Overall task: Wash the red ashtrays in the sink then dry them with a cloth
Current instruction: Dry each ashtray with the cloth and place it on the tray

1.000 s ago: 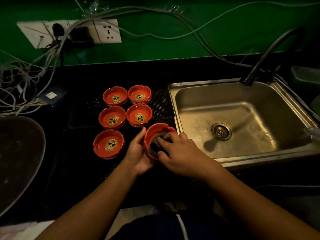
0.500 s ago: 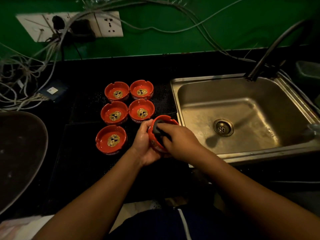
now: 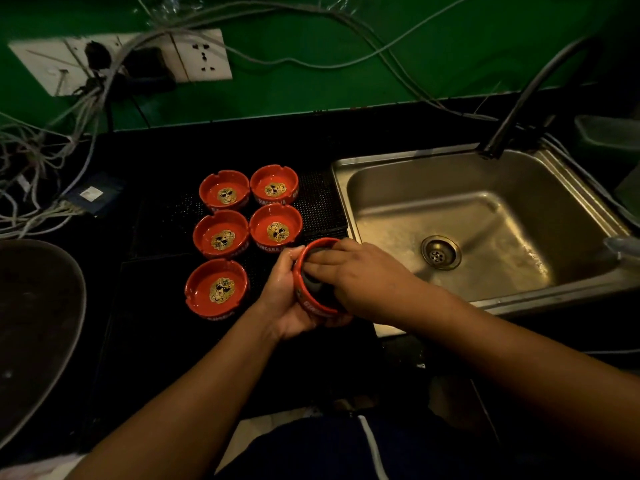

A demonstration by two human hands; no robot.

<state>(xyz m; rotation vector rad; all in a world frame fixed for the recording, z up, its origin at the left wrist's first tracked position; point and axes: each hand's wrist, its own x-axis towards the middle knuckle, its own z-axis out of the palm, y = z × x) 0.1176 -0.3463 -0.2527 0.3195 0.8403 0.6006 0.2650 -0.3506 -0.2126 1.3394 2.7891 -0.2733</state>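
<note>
The left hand (image 3: 287,306) grips an ashtray (image 3: 313,308) tipped on its side, just beside the sink's (image 3: 398,157) near left corner, so the right hand (image 3: 360,278), clutching a cloth (image 3: 311,284), can wipe inside it.

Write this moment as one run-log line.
left hand: holds ashtray | right hand: holds cloth inside it | five ashtrays on mat

This was a wash-up corner of a kitchen, likely a bar's or café's. A rectangular stainless-steel sink (image 3: 408,157) with a dark curved tap (image 3: 530,95) was set into a black bench (image 3: 242,143). Matching round red ashtrays (image 3: 224,192) with printed logos sat on a black ribbed rubber mat (image 3: 318,199). Grey cables (image 3: 41,157) hung from a white wall socket panel (image 3: 202,55).
</note>
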